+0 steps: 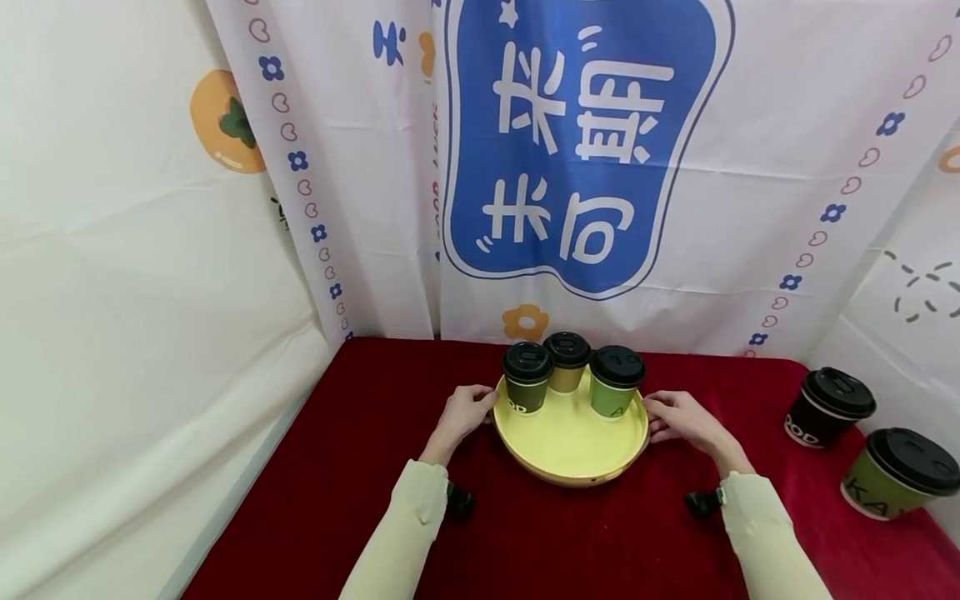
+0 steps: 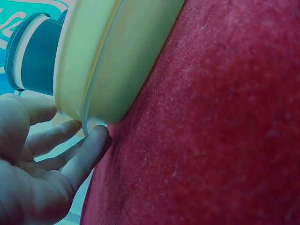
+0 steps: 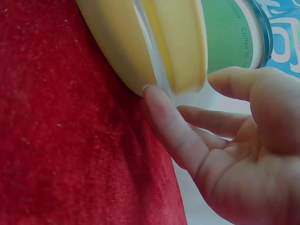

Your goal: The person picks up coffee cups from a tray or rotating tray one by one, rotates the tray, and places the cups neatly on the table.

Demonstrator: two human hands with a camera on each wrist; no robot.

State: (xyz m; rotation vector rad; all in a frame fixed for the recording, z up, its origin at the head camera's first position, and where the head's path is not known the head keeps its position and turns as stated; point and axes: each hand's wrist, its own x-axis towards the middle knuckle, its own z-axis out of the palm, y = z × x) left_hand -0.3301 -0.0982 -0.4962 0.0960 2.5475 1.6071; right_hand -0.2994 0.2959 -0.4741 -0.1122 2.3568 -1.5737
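Observation:
A round yellow tray (image 1: 570,446) with a low rim sits on the red cloth in the head view. Three lidded paper cups stand toward its back: a dark one (image 1: 527,390), a brown one (image 1: 566,380) and a green one (image 1: 612,398). My left hand (image 1: 463,412) holds the tray's left edge; in the left wrist view its thumb is at the rim and its fingers touch the side below. On the opposite edge, my right hand (image 1: 686,418) grips likewise, its thumb beside the green cup (image 3: 227,35) in the right wrist view. Neither hand touches a cup.
At the right of the table stand a black lidded cup (image 1: 827,408) and a green lidded cup (image 1: 896,475), apart from the tray. A white printed curtain (image 1: 375,275) hangs behind the red tablecloth (image 1: 360,500), and white fabric borders its left side.

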